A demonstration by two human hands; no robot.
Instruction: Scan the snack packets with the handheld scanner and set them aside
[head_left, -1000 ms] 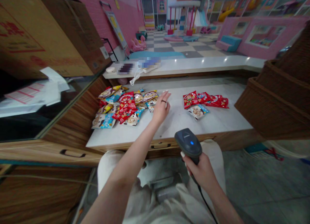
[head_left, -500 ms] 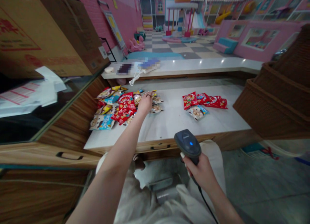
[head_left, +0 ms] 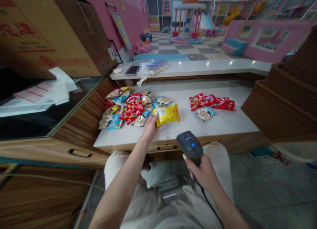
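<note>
Left hand (head_left: 150, 129): your fingers pinch the corner of a yellow bag (head_left: 166, 115).
Right hand (head_left: 201, 173): wrapped around a corded scanner (head_left: 190, 146), above your lap.
Counter (head_left: 223, 123): yellow bag just beside a snack heap (head_left: 130, 112); red bags (head_left: 211, 103) well apart to the right.

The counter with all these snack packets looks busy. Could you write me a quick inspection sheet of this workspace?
Surface: white counter with wooden drawers below.
Job's things: a heap of snack packets, a smaller group of red packets and a yellow packet lying between them.
Clutter: cardboard box and loose papers to the left, wicker basket to the right.
Hands: left hand touches the yellow packet's corner; right hand grips a barcode scanner.
Cables: scanner cord runs downward; white cable lies on the ledge behind.
Surroundings: pink indoor play area with a checkered floor.
</note>
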